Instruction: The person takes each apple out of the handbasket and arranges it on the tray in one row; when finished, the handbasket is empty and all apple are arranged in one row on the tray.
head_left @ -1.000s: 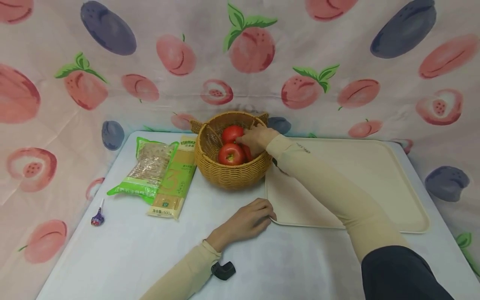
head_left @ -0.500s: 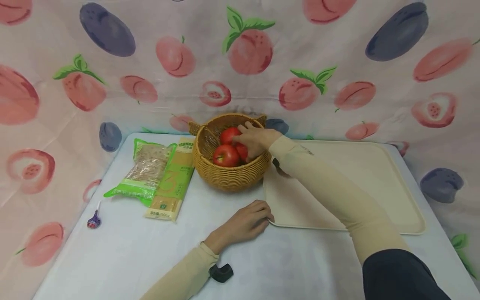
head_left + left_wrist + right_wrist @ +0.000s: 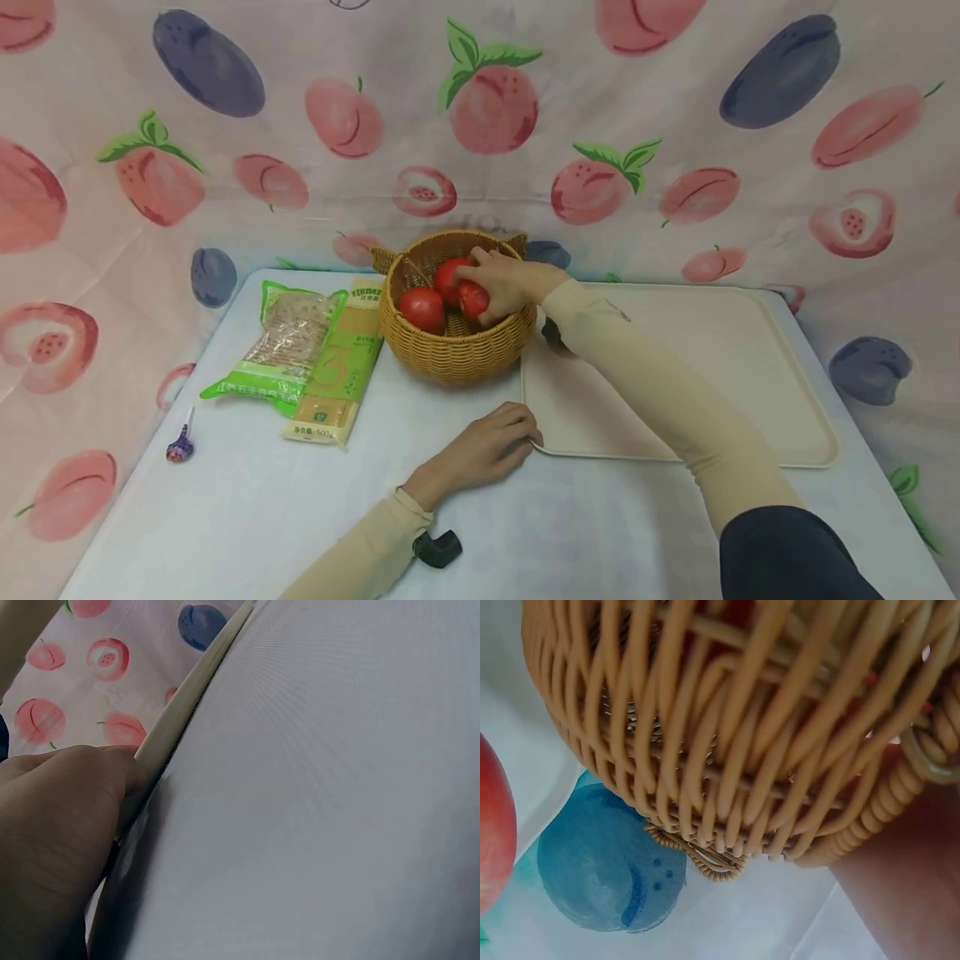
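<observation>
My right hand (image 3: 504, 286) reaches over the right rim of a brown woven basket (image 3: 457, 358). Its thumb and fingers grip a red apple (image 3: 472, 298) inside. Another apple (image 3: 422, 310) lies at the basket's left, and a third apple (image 3: 450, 279) sits behind the gripped one. In the right wrist view the basket's wicker wall (image 3: 727, 750) fills most of the picture and hides the fingers. My left hand (image 3: 480, 446) rests on the table with curled fingers, holding the near left corner of a cream tray (image 3: 637, 400). The left wrist view shows this hand (image 3: 67, 825) at the tray's rim (image 3: 176, 720).
Left of the basket lie a green-edged clear food bag (image 3: 296, 333) and a long yellow-green pasta packet (image 3: 333, 375), partly overlapping. A wrapped lollipop (image 3: 181, 447) lies near the table's left edge. A fruit-printed cloth (image 3: 337, 183) hangs behind the white table (image 3: 570, 533).
Inside the basket the front apple has shifted left, away from the gripped one. My right hand's fingers have come round the right apple, which shows more now. The left hand stays at the tray corner.
</observation>
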{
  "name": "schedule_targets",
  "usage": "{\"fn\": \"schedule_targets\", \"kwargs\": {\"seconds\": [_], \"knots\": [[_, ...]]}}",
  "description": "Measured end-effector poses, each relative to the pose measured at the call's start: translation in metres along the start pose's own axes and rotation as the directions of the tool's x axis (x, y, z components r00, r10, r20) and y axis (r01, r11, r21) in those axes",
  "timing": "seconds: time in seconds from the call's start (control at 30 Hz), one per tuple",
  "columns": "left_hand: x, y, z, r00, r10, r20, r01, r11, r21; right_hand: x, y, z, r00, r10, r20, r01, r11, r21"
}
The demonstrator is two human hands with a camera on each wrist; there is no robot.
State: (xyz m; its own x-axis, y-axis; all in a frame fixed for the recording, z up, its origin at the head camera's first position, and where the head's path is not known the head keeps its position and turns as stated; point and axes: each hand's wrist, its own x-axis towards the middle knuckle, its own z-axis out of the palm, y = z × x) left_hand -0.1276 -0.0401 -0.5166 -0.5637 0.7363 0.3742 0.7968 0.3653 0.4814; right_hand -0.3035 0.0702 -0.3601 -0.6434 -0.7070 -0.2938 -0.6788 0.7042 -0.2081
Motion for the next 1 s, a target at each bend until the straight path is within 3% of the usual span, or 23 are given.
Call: {"fn": "schedule_targets", "kwargs": {"seconds": [0.43, 0.7, 1.0], "knots": [[-0.001, 0.001, 0.0, 1.0, -0.004, 0.002, 0.004, 1.0, 0.0, -0.006, 0.006, 0.006, 0.983, -0.096, -0.158, 0.104, 0.994, 0.043], [-0.001, 0.001, 0.002, 1.0, -0.009, 0.001, 0.009, 1.0, 0.009, -0.011, 0.009, 0.011, 0.964, -0.057, -0.259, 0.083, 0.992, 0.092], [0.0, 0.001, -0.001, 1.0, -0.01, 0.005, 0.01, 1.0, 0.005, -0.014, 0.011, 0.013, 0.929, -0.052, -0.367, 0.118, 0.98, 0.16]]}}
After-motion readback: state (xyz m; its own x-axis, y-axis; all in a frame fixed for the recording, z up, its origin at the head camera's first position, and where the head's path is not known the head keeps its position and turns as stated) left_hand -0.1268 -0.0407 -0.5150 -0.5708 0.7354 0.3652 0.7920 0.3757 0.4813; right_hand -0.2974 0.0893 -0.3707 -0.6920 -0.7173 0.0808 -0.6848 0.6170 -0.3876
